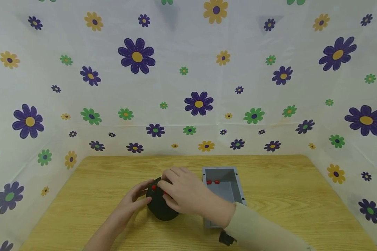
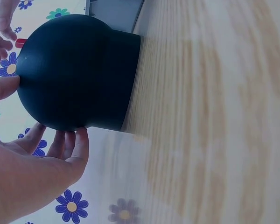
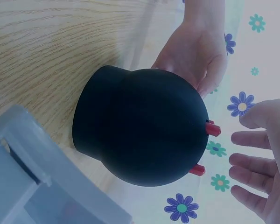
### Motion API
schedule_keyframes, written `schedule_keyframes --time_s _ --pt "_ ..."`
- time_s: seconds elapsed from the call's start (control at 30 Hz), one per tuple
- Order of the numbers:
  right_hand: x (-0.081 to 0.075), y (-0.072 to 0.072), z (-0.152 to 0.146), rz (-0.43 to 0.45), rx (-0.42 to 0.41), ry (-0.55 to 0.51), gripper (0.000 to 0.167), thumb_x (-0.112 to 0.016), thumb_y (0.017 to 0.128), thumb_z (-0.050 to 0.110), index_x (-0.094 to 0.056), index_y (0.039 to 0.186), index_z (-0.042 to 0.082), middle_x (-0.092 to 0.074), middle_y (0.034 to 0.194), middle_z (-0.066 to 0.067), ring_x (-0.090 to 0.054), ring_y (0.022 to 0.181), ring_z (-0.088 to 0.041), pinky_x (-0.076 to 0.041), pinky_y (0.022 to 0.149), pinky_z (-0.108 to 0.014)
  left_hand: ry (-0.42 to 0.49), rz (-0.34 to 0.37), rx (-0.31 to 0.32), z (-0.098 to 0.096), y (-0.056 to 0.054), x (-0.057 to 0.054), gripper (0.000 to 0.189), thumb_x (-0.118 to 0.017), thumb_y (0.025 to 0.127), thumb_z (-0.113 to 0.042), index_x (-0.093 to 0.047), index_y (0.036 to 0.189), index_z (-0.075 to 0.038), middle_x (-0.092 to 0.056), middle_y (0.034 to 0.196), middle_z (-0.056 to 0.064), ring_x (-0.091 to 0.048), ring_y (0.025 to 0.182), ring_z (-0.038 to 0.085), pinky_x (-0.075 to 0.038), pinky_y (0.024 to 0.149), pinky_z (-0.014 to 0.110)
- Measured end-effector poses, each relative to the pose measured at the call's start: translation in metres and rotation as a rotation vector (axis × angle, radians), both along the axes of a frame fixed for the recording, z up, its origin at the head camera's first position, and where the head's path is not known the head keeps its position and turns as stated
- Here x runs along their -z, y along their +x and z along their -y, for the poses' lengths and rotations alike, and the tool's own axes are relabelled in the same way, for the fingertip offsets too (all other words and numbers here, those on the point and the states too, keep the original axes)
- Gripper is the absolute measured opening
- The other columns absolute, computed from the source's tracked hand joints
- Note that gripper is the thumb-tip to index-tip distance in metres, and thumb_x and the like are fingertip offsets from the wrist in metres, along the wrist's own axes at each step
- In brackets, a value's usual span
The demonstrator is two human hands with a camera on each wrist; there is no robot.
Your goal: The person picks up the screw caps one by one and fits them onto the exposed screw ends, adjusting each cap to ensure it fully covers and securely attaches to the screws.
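A black dome-shaped object [image 1: 164,211] with a short round base stands on the wooden table. Small red pegs [image 3: 213,129] stick out of its top; one red peg [image 1: 154,187] shows between the hands in the head view. My left hand [image 1: 128,204] steadies the dome from the left, its thumb and fingertips curved against the black surface [image 2: 79,74]. Over the top hovers my right hand [image 1: 185,193]. In the right wrist view its fingers [image 3: 254,169] are spread and slightly bent, apart from the pegs, with nothing seen between them.
To the right of the dome is a grey bin [image 1: 227,193], partly behind my right forearm. Two loose red pegs [image 1: 217,182] lie inside it, near its left wall. White flowered sheeting [image 1: 169,83] encloses the table's back and sides. A dark device [image 1: 227,238] sits at my right sleeve.
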State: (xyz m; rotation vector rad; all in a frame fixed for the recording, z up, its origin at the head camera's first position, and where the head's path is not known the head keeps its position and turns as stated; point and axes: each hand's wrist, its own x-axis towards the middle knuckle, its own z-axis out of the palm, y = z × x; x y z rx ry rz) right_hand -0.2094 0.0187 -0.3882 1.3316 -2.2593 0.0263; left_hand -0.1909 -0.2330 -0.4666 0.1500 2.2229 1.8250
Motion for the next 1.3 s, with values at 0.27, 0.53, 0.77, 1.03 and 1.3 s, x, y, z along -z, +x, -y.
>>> schedule_keyframes --time_s 0.27,0.53,0.77,1.03,1.3 --pt "-0.004 0.004 -0.008 -0.009 0.006 0.023 0.025 -0.07 0.101 0.038 -0.072 0.12 0.022 -0.067 0.119 0.002 -0.061 0.108 -0.015 -0.054 0.098 -0.031 -0.002 -0.004 -0.008 0.0 0.0 0.0 0.068 -0.067 0.103 -0.019 -0.038 0.164 -0.008 -0.036 0.168 0.021 -0.034 0.152 0.044 -0.041 0.118 0.058" --pt "-0.007 0.006 -0.018 -0.025 0.025 0.036 0.027 -0.072 0.1 0.039 -0.072 0.12 0.022 -0.066 0.119 0.002 -0.061 0.11 -0.016 -0.055 0.101 -0.034 0.001 -0.002 -0.003 0.0 0.001 0.0 0.07 -0.068 0.102 -0.018 -0.036 0.164 -0.008 -0.036 0.168 0.022 -0.034 0.152 0.044 -0.042 0.118 0.06" --pt "-0.008 0.005 -0.025 -0.029 0.038 0.036 0.026 -0.075 0.097 0.037 -0.073 0.118 0.021 -0.066 0.117 0.002 -0.061 0.11 -0.016 -0.055 0.1 -0.034 -0.011 0.003 -0.003 0.0 0.0 -0.001 0.07 -0.069 0.102 -0.018 -0.037 0.164 -0.007 -0.038 0.166 0.023 -0.036 0.151 0.043 -0.044 0.116 0.055" --pt "-0.01 0.003 -0.035 -0.039 0.062 0.041 0.028 -0.076 0.097 0.037 -0.074 0.119 0.021 -0.067 0.119 0.001 -0.063 0.111 -0.017 -0.057 0.098 -0.035 -0.016 0.015 -0.001 0.0 -0.001 -0.002 0.071 -0.07 0.102 -0.018 -0.037 0.164 -0.007 -0.038 0.166 0.023 -0.036 0.151 0.044 -0.045 0.116 0.055" --pt "-0.011 0.003 -0.044 -0.036 0.06 0.017 0.023 -0.079 0.095 0.036 -0.074 0.112 0.021 -0.067 0.119 0.001 -0.063 0.109 -0.018 -0.056 0.098 -0.034 -0.017 0.013 -0.007 0.0 -0.002 -0.002 0.071 -0.07 0.101 -0.016 -0.037 0.163 -0.005 -0.038 0.166 0.024 -0.037 0.151 0.044 -0.045 0.115 0.052"
